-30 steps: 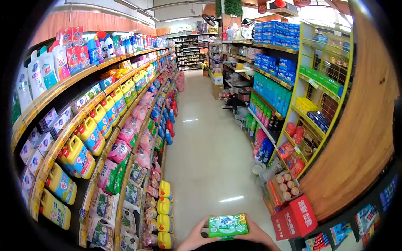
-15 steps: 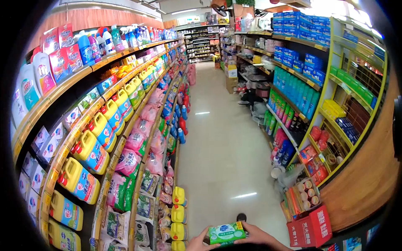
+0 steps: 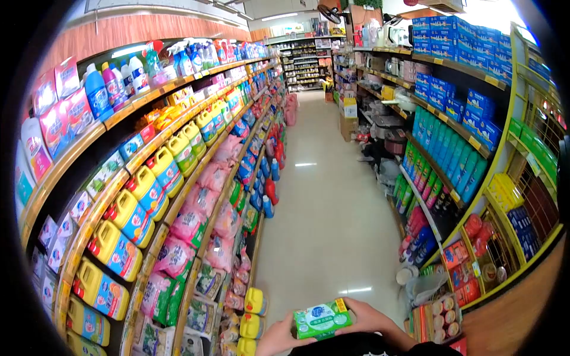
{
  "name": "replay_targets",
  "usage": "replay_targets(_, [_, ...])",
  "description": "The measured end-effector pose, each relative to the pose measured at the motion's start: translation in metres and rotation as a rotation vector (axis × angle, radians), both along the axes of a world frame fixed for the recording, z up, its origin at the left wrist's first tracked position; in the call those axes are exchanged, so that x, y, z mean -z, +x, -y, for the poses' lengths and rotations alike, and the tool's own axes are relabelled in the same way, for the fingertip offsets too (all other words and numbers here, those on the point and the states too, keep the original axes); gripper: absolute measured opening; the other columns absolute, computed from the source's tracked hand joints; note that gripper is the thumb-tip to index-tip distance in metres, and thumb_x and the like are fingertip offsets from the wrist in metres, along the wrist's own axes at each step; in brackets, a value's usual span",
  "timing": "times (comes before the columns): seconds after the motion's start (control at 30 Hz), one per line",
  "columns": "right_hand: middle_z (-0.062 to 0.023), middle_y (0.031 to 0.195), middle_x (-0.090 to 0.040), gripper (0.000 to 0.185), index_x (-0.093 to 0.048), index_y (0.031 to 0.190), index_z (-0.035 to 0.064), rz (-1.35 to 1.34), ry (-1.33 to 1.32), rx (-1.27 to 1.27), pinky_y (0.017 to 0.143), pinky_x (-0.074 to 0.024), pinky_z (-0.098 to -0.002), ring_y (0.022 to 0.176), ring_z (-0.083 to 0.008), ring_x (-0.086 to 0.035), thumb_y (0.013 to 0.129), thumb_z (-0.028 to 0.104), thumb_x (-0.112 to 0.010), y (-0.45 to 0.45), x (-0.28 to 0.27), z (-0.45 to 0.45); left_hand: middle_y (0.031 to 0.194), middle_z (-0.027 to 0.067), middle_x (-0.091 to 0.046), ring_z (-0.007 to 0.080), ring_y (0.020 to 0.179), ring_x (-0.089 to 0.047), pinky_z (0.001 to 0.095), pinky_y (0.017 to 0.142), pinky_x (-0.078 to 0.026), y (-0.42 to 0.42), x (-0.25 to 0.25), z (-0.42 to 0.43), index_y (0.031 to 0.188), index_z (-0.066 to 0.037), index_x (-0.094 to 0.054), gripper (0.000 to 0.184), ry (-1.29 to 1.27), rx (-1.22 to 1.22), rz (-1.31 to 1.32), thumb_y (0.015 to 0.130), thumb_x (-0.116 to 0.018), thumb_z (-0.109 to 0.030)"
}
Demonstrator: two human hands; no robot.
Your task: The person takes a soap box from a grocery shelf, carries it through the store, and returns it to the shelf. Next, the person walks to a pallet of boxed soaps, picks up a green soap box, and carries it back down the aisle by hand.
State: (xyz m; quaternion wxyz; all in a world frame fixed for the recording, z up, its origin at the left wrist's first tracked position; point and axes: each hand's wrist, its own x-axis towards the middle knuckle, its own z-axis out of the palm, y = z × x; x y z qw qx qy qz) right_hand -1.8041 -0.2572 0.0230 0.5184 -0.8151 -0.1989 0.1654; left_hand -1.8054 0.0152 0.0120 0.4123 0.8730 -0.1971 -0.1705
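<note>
A green and white pack with a blue logo and a yellow corner label [image 3: 321,321], which looks like a soap pack, is held in front of my body at the bottom of the view. My left hand [image 3: 279,334] grips its left end, and my right hand [image 3: 364,318] is closed round its right end. The pack is slightly tilted, right end higher. Its underside and some of my fingertips are hidden. Below it shows a dark garment [image 3: 380,345].
A pale floor aisle [image 3: 323,225] runs ahead between shelves. Left shelves bear yellow detergent jugs [image 3: 116,249] and pink bags [image 3: 175,255]; yellow bottles [image 3: 255,301] stand low beside my left hand. At right are blue boxes [image 3: 463,44], spray cans [image 3: 445,142] and a crate of jars [image 3: 439,317].
The view has moved forward along the aisle and turned slightly. The pack, still in both hands, sits a little higher and more tilted. The red box at lower right has mostly left the view.
</note>
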Motion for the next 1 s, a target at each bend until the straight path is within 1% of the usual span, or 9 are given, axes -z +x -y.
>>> replay_targets(0.13, [-0.0187,0.120,-0.055,0.082,-0.043,0.129,-0.0013,-0.011,-0.012,0.045,0.097,-0.0409,-0.0351,0.113,-0.0280,-0.053,0.069,0.042,-0.080,0.033,0.004,0.036,0.109,0.0194,-0.062,0.0309,0.103,-0.062,0.0375,0.088,-0.047,0.029,0.010,0.043,0.129,-0.001,-0.041,0.080,0.048,-0.047,-0.139,0.072,-0.079,-0.041])
replay_targets(0.23, [-0.0191,0.123,-0.054,0.083,-0.044,0.130,-0.0015,-0.109,0.096,0.126,0.099,-0.0398,-0.0355,0.117,-0.0274,-0.052,0.069,0.041,-0.080,0.046,0.015,0.052,0.116,0.0187,-0.060,0.0260,0.097,-0.063,0.0345,0.080,-0.052,0.046,0.041,0.063,0.138,-0.003,-0.032,0.076,-0.159,-0.047,-0.053,0.076,-0.074,-0.013])
replay_targets(0.4, [-0.0206,0.119,-0.057,0.077,-0.044,0.129,-0.0006,-0.195,0.048,0.189,0.098,-0.0412,-0.0362,0.114,-0.0293,-0.055,0.073,0.040,-0.078,0.083,0.043,0.051,0.120,0.0194,-0.058,0.0271,0.113,-0.056,0.0361,0.095,-0.044,0.089,0.057,0.071,0.137,-0.002,-0.033,0.071,-0.230,-0.132,-0.201,0.078,-0.071,-0.010])
replay_targets(0.47, [-0.0145,0.128,-0.050,0.062,-0.039,0.135,0.0007,-0.174,0.148,0.194,0.097,-0.0413,-0.0335,0.118,-0.0242,-0.048,0.077,0.007,-0.063,0.100,0.050,0.047,0.124,0.0183,-0.056,0.0248,0.116,-0.053,0.0357,0.099,-0.041,0.112,0.093,0.064,0.139,-0.001,-0.033,0.072,-0.212,-0.127,-0.144,0.078,-0.070,-0.009])
replay_targets(0.6, [-0.0154,0.135,-0.046,0.069,-0.033,0.139,-0.0009,-0.202,0.088,0.212,0.100,-0.0391,-0.0337,0.123,-0.0242,-0.045,0.078,0.007,-0.065,0.150,0.059,0.047,0.125,0.0179,-0.055,0.0244,0.117,-0.052,0.0359,0.099,-0.041,0.179,0.079,0.064,0.137,-0.001,-0.035,0.070,-0.290,-0.064,-0.234,0.078,-0.070,-0.010])
replay_targets(0.7, [-0.0248,0.114,-0.058,0.078,-0.038,0.131,-0.0029,-0.078,-0.004,0.326,0.094,-0.0444,-0.0372,0.111,-0.0326,-0.057,0.076,0.038,-0.075,0.196,0.054,0.046,0.124,0.0175,-0.056,0.0243,0.116,-0.053,0.0355,0.098,-0.041,0.235,0.060,0.063,0.136,0.000,-0.035,0.068,-0.337,0.017,-0.247,0.078,-0.070,-0.011])
replay_targets(0.83, [-0.0214,0.119,-0.055,0.078,-0.035,0.133,-0.0039,-0.151,0.211,0.407,0.095,-0.0435,-0.0365,0.113,-0.0286,-0.055,0.077,0.031,-0.076,0.254,0.032,0.023,0.121,0.0147,-0.056,0.0215,0.113,-0.053,0.0342,0.098,-0.042,0.299,0.030,0.044,0.136,0.000,-0.036,0.067,-0.158,0.054,-0.236,0.079,-0.070,-0.013])
replay_targets(0.9, [-0.0200,0.122,-0.054,0.078,-0.034,0.134,-0.0042,-0.165,0.376,0.403,0.096,-0.0428,-0.0364,0.115,-0.0270,-0.053,0.077,0.029,-0.076,0.284,0.020,0.007,0.111,0.0199,-0.061,0.0290,0.105,-0.060,0.0371,0.089,-0.046,0.337,0.038,0.029,0.132,0.000,-0.038,0.078,-0.133,0.060,-0.104,0.076,-0.076,-0.038])
replay_targets(1.0, [-0.0187,0.124,-0.051,0.078,-0.033,0.135,-0.0030,-0.213,0.332,0.381,0.097,-0.0412,-0.0360,0.116,-0.0248,-0.051,0.079,0.030,-0.076,0.330,0.017,-0.017,0.119,0.0171,-0.057,0.0243,0.112,-0.054,0.0355,0.095,-0.043,0.370,0.071,0.010,0.135,0.000,-0.036,0.070,-0.236,-0.006,-0.172,0.080,-0.071,-0.024])
